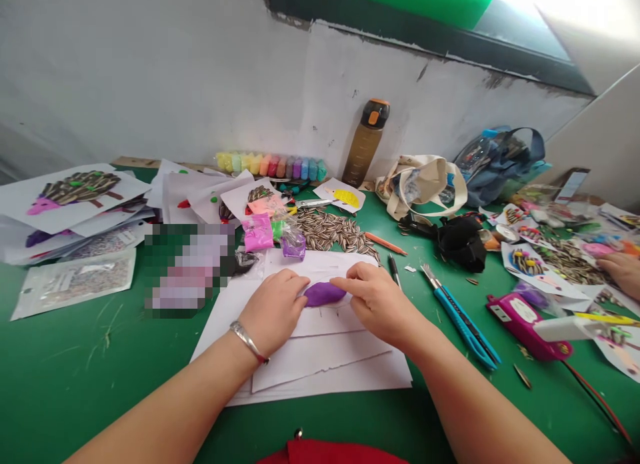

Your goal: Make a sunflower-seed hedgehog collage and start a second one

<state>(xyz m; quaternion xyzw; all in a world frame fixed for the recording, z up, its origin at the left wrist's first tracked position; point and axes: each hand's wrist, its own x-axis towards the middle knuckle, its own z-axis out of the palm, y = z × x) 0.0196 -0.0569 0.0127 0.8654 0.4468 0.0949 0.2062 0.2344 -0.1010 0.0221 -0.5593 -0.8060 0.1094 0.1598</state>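
A flat purple clay shape (325, 294) lies on white paper (320, 351) in front of me, with short drawn lines below it. My left hand (275, 309), with a silver bangle and a red cord at the wrist, rests at the clay's left end, fingers bent and thumb near its edge. From the right, my right hand (374, 301) touches the clay's upper right part with an extended index finger; its other fingers are curled. Nothing is seen held in either hand. Sunflower seeds (330, 229) and a purple clay packet (293, 247) lie just beyond the paper.
Finished seed pictures (75, 191) are stacked at the left. A bottle (367, 144) stands against the wall. Rightward lie an orange pencil (385, 243), a blue cutter (463, 321), a magenta glue gun (525, 324) and another person's hand (623, 274).
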